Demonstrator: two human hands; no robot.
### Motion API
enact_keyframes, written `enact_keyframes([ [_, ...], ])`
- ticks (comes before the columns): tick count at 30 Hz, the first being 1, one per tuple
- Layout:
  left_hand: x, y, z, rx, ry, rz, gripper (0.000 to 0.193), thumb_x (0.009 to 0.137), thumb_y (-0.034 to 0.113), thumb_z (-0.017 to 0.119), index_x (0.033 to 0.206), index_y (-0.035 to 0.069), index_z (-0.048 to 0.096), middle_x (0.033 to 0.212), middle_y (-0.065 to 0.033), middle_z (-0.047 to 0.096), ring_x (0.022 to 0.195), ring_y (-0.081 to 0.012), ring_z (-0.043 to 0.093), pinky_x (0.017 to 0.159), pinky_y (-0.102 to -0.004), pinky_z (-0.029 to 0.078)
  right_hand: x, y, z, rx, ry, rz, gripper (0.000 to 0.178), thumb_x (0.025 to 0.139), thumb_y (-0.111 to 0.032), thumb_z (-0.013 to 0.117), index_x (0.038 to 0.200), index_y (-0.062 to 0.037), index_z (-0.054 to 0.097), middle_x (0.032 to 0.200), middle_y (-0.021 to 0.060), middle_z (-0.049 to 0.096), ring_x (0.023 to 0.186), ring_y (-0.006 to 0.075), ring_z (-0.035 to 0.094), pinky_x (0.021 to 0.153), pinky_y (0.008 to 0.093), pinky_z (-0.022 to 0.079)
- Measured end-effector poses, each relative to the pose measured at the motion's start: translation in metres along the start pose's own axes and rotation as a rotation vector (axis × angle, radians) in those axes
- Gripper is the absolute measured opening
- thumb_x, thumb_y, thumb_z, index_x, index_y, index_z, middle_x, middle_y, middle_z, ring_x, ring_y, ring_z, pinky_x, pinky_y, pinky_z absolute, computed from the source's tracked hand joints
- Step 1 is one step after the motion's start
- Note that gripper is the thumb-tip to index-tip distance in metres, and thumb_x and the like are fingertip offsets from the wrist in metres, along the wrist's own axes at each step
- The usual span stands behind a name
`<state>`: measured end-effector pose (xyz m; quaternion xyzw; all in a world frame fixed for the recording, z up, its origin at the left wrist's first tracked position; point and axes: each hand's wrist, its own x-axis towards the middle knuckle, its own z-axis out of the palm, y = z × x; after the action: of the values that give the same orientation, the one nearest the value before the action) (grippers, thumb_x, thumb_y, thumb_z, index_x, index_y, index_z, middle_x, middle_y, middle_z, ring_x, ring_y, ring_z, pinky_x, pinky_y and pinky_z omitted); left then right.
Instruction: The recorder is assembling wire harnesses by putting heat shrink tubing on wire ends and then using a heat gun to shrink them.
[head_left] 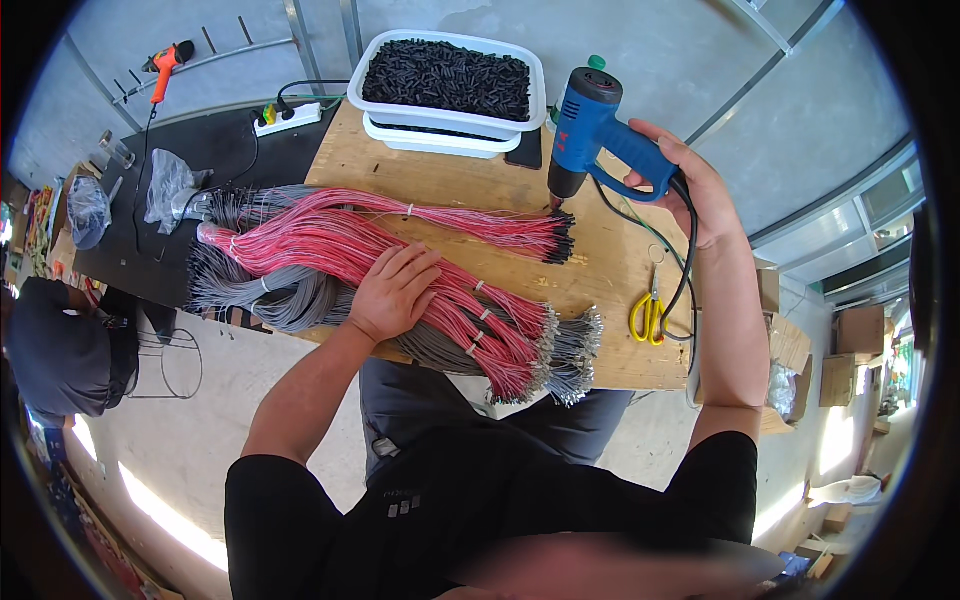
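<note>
Right hand [704,190] has a blue heat gun [590,125] by the handle, left hand [397,292] lies flat on red wires [325,235] on the wooden table [622,270], which look floppy, so I'd grab near the white ties [485,314].

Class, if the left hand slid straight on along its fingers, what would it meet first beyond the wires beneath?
Probably the thinner red wire bundle, past a strip of tabletop; depth is unclear.
</note>
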<state>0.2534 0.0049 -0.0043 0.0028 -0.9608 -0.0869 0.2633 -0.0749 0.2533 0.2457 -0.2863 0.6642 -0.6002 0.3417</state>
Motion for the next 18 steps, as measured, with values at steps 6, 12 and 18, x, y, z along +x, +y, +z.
enact_keyframes([
  [6,0.002,0.000,0.001,-0.009,0.005,0.003,0.036,0.094,0.023,0.073,0.127,0.011,0.072,0.150,-0.0048,0.062,0.145,-0.0278,0.052,0.122,-0.0490,0.039,0.000,0.000,-0.004,-0.020,0.029,-0.001,0.056,0.105,-0.038,0.059,0.151,-0.0073,0.059,0.093,0.0062,0.073,0.094,0.0149,0.069,0.085,0.0312,0.057],
  [12,0.002,0.000,-0.001,-0.012,0.014,0.006,0.036,0.093,0.023,0.074,0.127,0.010,0.073,0.149,-0.0052,0.063,0.143,-0.0281,0.053,0.122,-0.0491,0.039,-0.006,-0.004,-0.013,-0.053,-0.006,0.006,0.061,0.106,-0.038,0.056,0.155,-0.0020,0.053,0.104,0.0100,0.074,0.100,0.0195,0.071,0.096,0.0378,0.058],
  [18,0.001,0.001,0.000,-0.011,0.017,0.006,0.036,0.093,0.023,0.074,0.126,0.010,0.073,0.147,-0.0049,0.064,0.142,-0.0282,0.054,0.122,-0.0487,0.040,-0.010,-0.006,-0.014,-0.040,-0.008,-0.019,0.061,0.106,-0.039,0.055,0.155,-0.0023,0.053,0.101,0.0097,0.075,0.100,0.0199,0.071,0.094,0.0376,0.058],
])
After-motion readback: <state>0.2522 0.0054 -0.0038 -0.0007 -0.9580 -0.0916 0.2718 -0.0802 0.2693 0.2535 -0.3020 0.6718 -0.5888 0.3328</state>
